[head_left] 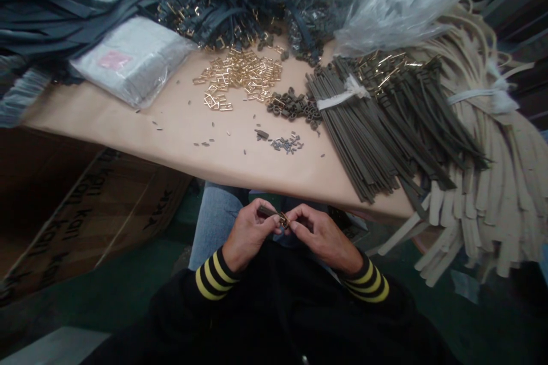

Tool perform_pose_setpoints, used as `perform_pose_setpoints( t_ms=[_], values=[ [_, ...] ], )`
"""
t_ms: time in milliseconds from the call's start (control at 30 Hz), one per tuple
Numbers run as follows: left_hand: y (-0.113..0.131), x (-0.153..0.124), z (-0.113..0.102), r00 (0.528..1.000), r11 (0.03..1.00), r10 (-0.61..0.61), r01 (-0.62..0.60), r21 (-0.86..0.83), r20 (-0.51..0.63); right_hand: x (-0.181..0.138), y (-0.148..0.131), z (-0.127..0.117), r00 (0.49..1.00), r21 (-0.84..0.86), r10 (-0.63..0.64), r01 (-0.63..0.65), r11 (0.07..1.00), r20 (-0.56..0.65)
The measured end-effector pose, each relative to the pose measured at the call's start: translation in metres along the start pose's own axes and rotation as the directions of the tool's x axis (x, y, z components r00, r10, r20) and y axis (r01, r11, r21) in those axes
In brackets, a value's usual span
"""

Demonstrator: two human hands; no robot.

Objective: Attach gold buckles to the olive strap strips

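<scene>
Over my lap, just off the table's front edge, my left hand (252, 230) pinches a dark olive strap (266, 211). A gold buckle (283, 220) sits at the strap's end, between my two hands. My right hand (317, 232) has its thumb and fingers closed on the buckle's right side. How the strap passes through the buckle is too small to make out. On the table beyond lie a pile of gold buckles (244, 74), a heap of small olive loops (295, 105) and a scatter of small metal pins (287, 144).
Bundled olive straps (351, 131) and long beige straps (509, 171) hang over the table's right side. A plastic-wrapped package (132, 60) lies at left, dark straps with buckles (214, 5) behind. A cardboard box (107, 211) stands below the table (180, 137) at left.
</scene>
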State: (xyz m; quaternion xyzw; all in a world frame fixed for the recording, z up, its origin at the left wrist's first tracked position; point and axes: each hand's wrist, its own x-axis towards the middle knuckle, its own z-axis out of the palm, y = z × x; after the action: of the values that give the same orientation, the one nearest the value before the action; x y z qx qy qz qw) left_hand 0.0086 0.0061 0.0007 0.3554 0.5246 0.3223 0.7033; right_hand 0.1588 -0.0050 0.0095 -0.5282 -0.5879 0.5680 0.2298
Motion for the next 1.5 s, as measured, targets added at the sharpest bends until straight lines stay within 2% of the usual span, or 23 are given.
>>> perform_pose_setpoints(
  t_ms=[100,200,367,433,533,600,667,767,867,967,1167,1267,1400,1500],
  values=[
    [0.0,0.001,0.001,0.999,0.999,0.03,-0.031,0.038,0.021,0.002,0.008,0.003,0.998,0.205,0.064,-0.061,0.977,-0.011],
    [-0.002,0.0,0.003,0.996,0.99,0.078,-0.082,0.113,0.041,0.005,0.013,0.008,0.994,0.324,0.106,-0.094,0.941,-0.022],
    [-0.002,-0.007,0.002,0.97,0.889,0.241,-0.237,0.392,0.04,0.007,0.015,0.008,0.994,0.372,0.112,-0.107,0.922,0.008],
    [0.003,-0.01,0.0,0.97,0.869,0.227,-0.242,0.432,0.088,0.007,0.014,0.005,0.992,0.365,0.127,-0.122,0.923,0.01],
    [0.013,-0.013,-0.005,0.963,0.941,0.112,-0.182,0.284,0.245,0.007,0.012,-0.001,0.989,0.39,0.145,-0.144,0.91,0.027],
    [0.018,-0.013,-0.009,0.934,0.988,0.047,-0.096,0.124,0.353,0.006,0.012,-0.005,0.988,0.419,0.133,-0.156,0.894,0.084],
    [0.019,-0.013,-0.013,0.914,1.0,-0.009,0.004,0.014,0.406,0.005,0.012,-0.007,0.984,0.435,0.111,-0.162,0.886,0.141],
    [0.016,-0.011,-0.016,0.921,0.994,-0.064,0.092,-0.054,0.385,0.003,0.013,-0.007,0.98,0.442,0.09,-0.16,0.883,0.176],
    [0.014,-0.01,-0.016,0.926,0.993,-0.071,0.102,-0.066,0.371,0.003,0.012,-0.004,0.98,0.444,0.08,-0.156,0.883,0.184],
    [0.014,-0.01,-0.016,0.928,0.991,-0.094,0.12,-0.05,0.362,0.003,0.013,0.0,0.986,0.41,0.054,-0.116,0.905,0.16],
    [0.012,-0.01,-0.016,0.931,0.96,-0.255,0.275,-0.042,0.262,0.004,0.019,0.005,0.996,0.252,0.016,-0.036,0.967,0.082],
    [0.008,-0.009,-0.014,0.943,0.963,-0.25,0.265,-0.04,0.221,0.003,0.017,0.004,0.999,0.137,-0.01,0.003,0.991,0.046],
    [0.005,-0.008,-0.01,0.966,0.983,-0.179,0.183,-0.005,0.186,0.002,0.013,0.002,0.999,0.002,-0.042,0.042,0.999,0.027],
    [0.004,-0.007,-0.008,0.98,0.99,-0.139,0.142,-0.01,0.144,0.001,0.01,0.002,0.999,-0.035,-0.045,0.045,0.998,-0.018]
  ],
)
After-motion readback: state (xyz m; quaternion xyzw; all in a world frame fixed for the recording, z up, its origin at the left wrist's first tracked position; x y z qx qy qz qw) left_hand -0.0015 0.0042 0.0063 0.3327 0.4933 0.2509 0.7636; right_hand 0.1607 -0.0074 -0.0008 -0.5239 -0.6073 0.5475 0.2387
